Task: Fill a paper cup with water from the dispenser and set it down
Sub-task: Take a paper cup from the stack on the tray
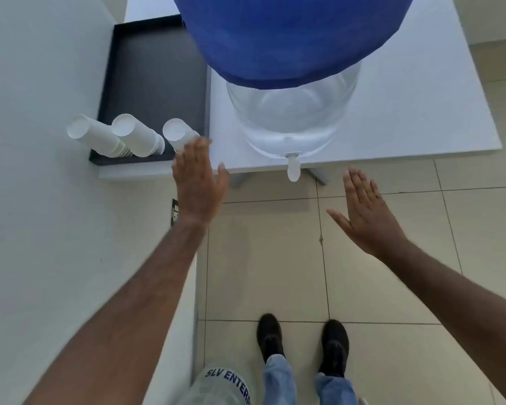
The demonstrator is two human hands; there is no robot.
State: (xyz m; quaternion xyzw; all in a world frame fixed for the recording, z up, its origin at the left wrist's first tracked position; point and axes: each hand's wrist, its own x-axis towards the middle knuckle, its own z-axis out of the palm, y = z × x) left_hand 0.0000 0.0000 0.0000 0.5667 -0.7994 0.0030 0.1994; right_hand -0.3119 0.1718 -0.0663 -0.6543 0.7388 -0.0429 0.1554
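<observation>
Three stacks of upside-down white paper cups stand along the near edge of a black tray (146, 71). The rightmost cup stack (176, 131) is just beyond the fingertips of my left hand (197, 182), which is open with fingers stretched toward it; whether they touch it I cannot tell. The water dispenser (292, 109) is a clear jar under a blue cover on a white table. Its white tap (293, 168) hangs over the table's front edge. My right hand (365, 209) is open, palm down, below and to the right of the tap, holding nothing.
The white table (421, 112) carries the dispenser, and the tray rests on a lower white shelf beside a wall (35, 200) on the left. Two more cup stacks (123, 135) lean left of the first. Tiled floor and my black shoes (303, 343) are below.
</observation>
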